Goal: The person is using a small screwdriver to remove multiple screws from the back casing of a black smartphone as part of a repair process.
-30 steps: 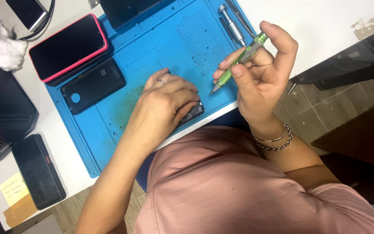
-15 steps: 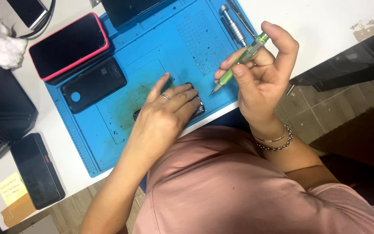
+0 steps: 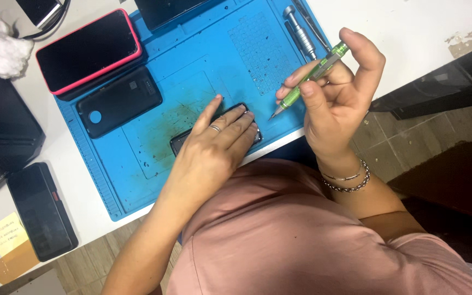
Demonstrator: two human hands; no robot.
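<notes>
**Head view: two hands at a blue repair mat**

Head camera looks down on a blue work mat (image 3: 137,164) lying on a white table (image 3: 411,33). The left hand (image 3: 214,145) lies flat, fingers spread narrowly, pressing on a small dark device (image 3: 180,143) near the mat's 6 o'clock edge; only the device's ends show beyond the fingers, and a ring sits on one finger. The right hand (image 3: 337,98), at 3 o'clock from the left, is raised clear of the mat and pinches a green precision screwdriver (image 3: 308,82) between thumb and fingers, its tip pointing toward 8 o'clock, near the device but apart from it. Bracelets circle the right wrist.

At 10 o'clock on the mat lie a phone in a red case (image 3: 88,52), screen up, and just below it a black back cover (image 3: 118,101). A silver driver (image 3: 300,30) rests at the mat's 1 o'clock corner. Off the mat, at 8 o'clock, a black phone (image 3: 42,210) lies beside a yellow sticky note (image 3: 6,232); a white wad (image 3: 4,52) sits at 10 o'clock.
</notes>
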